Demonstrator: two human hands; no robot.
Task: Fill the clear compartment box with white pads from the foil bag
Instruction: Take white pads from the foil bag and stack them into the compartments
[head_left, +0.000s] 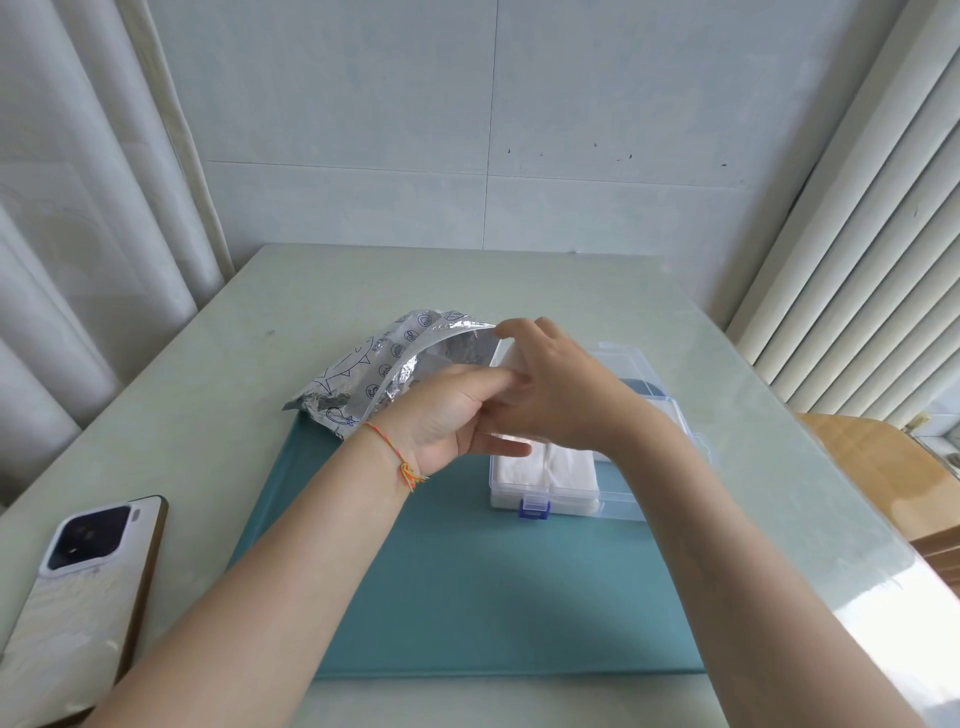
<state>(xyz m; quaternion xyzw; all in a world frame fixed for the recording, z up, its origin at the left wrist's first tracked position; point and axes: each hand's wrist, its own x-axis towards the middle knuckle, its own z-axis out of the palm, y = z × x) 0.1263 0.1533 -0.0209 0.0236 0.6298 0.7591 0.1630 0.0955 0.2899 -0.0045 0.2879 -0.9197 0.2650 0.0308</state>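
The silver foil bag (384, 369) lies on the table with its open mouth facing right. A stack of white pads (511, 364) is held between both hands just outside that mouth, above the clear compartment box (618, 501). My right hand (556, 387) grips the stack from the right, fingers curled over it. From the left my left hand (457, 415) holds it, thumb on top and fingers below. White pads (550, 467) fill the box's near compartment. Its lid (628, 358) stands open behind.
The box and part of the bag sit on a teal mat (467, 597) on a pale table. A phone (78, 587) lies camera-side up at the left front. A wooden chair back (872, 467) shows at the right, curtains at the left.
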